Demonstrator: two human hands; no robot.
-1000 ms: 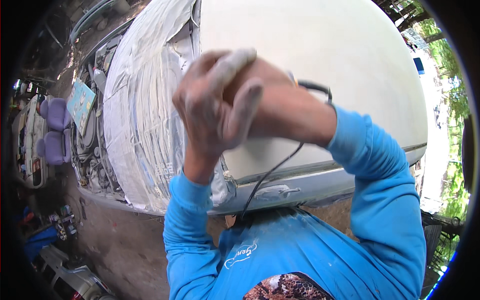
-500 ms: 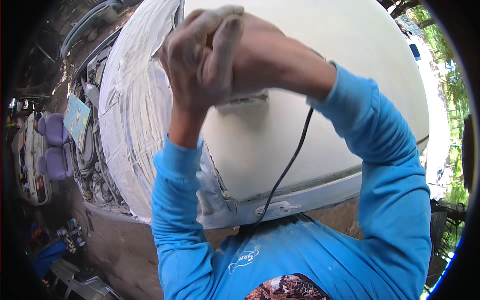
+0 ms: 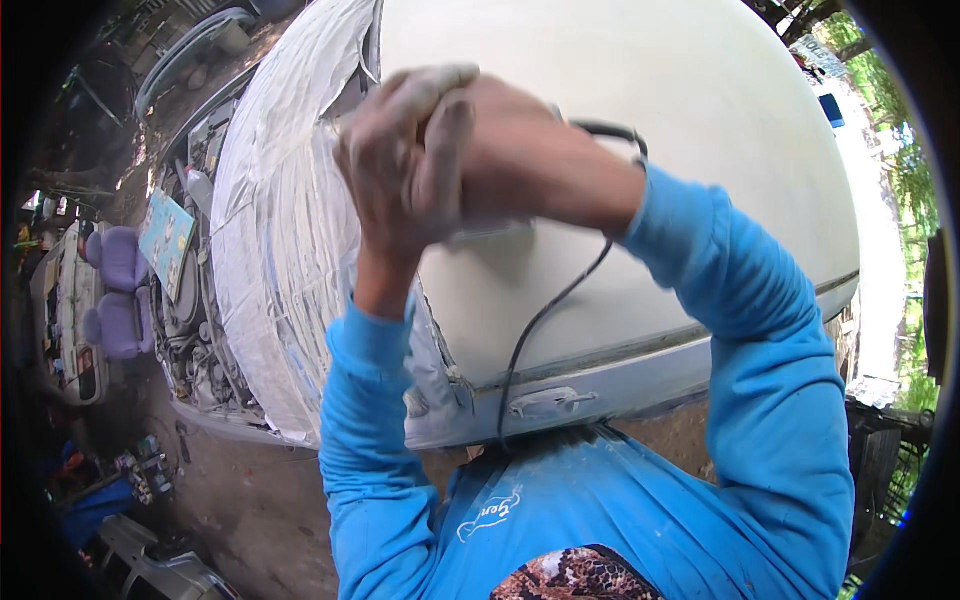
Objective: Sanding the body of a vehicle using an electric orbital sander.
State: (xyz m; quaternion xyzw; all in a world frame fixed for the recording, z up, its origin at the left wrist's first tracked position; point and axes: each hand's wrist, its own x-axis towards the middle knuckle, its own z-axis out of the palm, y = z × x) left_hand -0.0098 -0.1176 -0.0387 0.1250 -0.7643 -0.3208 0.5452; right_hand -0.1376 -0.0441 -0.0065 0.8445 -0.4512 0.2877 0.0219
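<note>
Left hand (image 3: 398, 165): fingers curled beside the right; cannot tell what they grip
Right hand (image 3: 510, 145): blurred, hold hidden; cannot tell
Flat-based tool (image 3: 500, 231): partly hidden under both hands, over the pale roof (image 3: 640, 80)
Roof room: stretches rightward and beyond
Left edge: wrinkled white sheeting (image 3: 275, 200)
Engine bay (image 3: 200, 345): engine parts, bottle (image 3: 199, 188)

This looks like a rough, partly open-air car body workshop: a pale car (image 3: 640, 90) stands with wrinkled white sheeting (image 3: 280, 210) over its front part and its engine bay (image 3: 200, 355) exposed. Purple seats (image 3: 122, 325) sit beyond its nose, a grey vehicle body section (image 3: 170, 575) lies on the brown, earthen-looking ground (image 3: 245, 490), and green foliage (image 3: 915, 190) shows in daylight at the right.
</note>
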